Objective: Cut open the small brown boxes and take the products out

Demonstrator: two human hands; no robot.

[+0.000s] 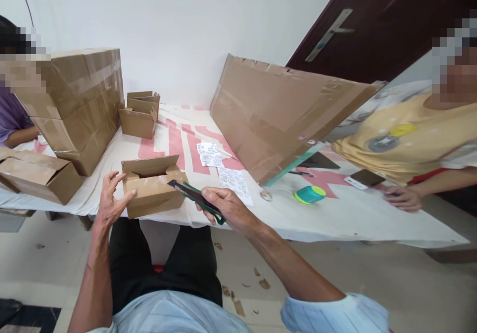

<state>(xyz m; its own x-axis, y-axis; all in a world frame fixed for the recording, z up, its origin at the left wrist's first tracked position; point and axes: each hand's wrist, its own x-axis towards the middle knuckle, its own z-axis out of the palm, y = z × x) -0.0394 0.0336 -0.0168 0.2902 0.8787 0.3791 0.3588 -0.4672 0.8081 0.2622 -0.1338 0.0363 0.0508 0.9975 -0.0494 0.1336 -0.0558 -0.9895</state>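
At the worktop's point(320, 228) near edge, a cutter point(192, 193) the right hand point(229, 208) is gripping could slip, nicking the open left hand point(112, 199).

At the left edge, a person point(17, 117) is cut off, head blurred into blocks, body partly behind the stack point(87, 107). The door point(391, 20) runs out of the upper right; below, another person point(413, 129) is cropped, head also blurred. Near centre, the sheets' point(234, 181) print is too small to read. The right grip point(228, 206) covers part of the cutter point(194, 192).
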